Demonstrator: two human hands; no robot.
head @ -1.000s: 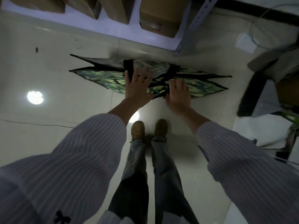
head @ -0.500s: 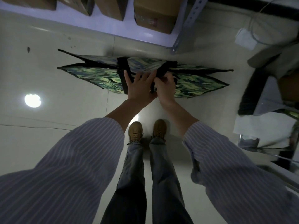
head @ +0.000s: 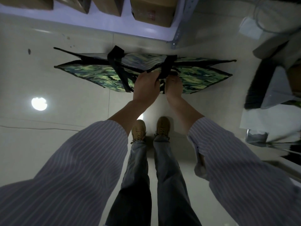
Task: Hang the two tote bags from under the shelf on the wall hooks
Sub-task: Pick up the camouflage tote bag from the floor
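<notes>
Both hands are down at the floor in front of the person's shoes (head: 150, 128), working at the camouflage tote bags (head: 101, 74). The left hand (head: 145, 86) is curled shut around a black webbing strap (head: 166, 68) that rises just beyond its knuckles. The right hand (head: 173, 86), touching the left at the thumb side, is also folded in on the same bunch of webbing, though its fingertips are hidden under the fabric, so I cannot tell exactly what it pinches. A second strap loop (head: 116, 54) stands slack off to the left of the left hand, not held.

The bags lie flat, stacked one against the other, stretching well out past both hands to either side, just on the near side of the shelf (head: 101, 17) with its cardboard boxes (head: 153, 10).

They look like thin laminated woven cloth: light, floppy, a little slick and crackly, and empty by the way they collapse. Gripped by the panel they would likely fold and slide; the webbing handles are the sensible hold, and they are what must go over the hooks anyway. Gathering both loops of one bag together should keep it from gaping and dragging its twin along. No hooks are in sight from here.
</notes>
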